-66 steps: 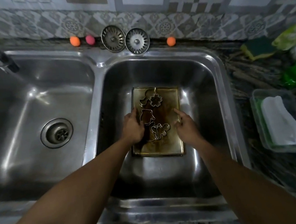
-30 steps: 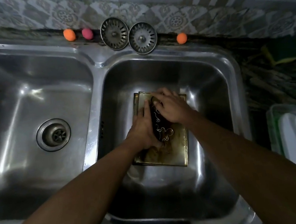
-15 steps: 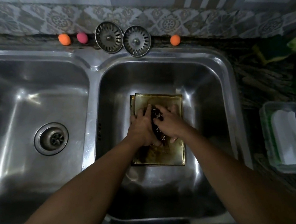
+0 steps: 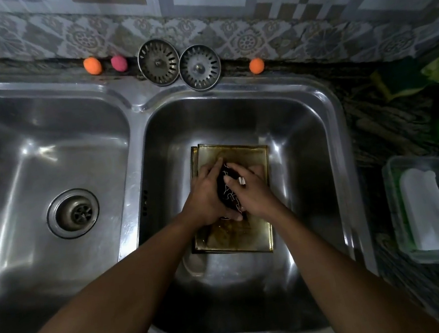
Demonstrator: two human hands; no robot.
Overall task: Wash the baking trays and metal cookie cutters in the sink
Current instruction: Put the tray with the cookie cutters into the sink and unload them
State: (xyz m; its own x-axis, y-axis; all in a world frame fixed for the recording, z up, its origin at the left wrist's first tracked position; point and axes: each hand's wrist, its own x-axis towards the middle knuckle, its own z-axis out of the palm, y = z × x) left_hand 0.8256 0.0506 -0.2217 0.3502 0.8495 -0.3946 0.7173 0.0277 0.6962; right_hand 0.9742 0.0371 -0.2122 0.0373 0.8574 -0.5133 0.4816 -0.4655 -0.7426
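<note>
Head cam: L hand & R hand now grip cookie cutters bunched on tray; earlier spread out.

The baking tray is golden with brown stains, the sink silver, the wall tiles floral-patterned.

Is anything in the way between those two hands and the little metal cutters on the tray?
Nothing visible. The left hand and right hand cup the cookie cutters between them, over the baking tray in the right basin.
</note>
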